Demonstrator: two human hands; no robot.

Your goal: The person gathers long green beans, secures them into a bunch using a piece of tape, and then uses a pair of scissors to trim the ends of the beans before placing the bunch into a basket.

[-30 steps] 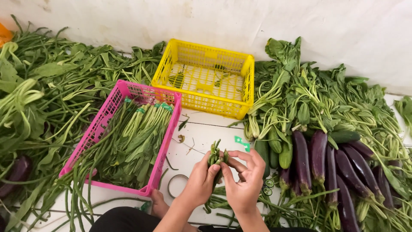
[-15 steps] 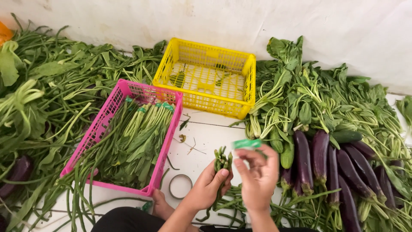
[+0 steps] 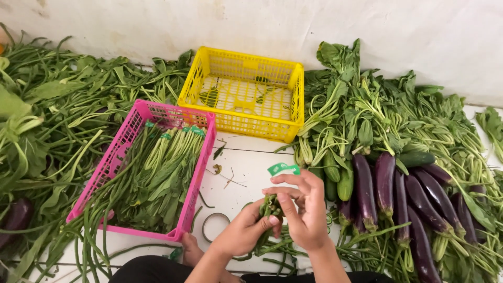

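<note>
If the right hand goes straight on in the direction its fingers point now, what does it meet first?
The right hand points left, toward the bunch of long beans that the left hand grips. It would most likely meet that bunch first, as its fingers are already at it. Beyond lies the pink crate, though depth is unclear.

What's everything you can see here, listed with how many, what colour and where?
Yellow crate: one, by the wall, nearly empty.
Pink crate: one, left of centre, holding tied green bundles.
Loose greens: a heap, green, far left.
Leafy greens: a heap, green, right, by the wall.
Eggplants: several, purple, right; one more at the far left.
Cucumbers: a few, green, left of the eggplants.
Tape roll: one, on the white floor.
Green tape: one strip, in the right hand's fingers.
Bean bundle: one, green, between the hands.
Left hand: grips the bundle.
Right hand: holds the tape over the bundle.
</note>
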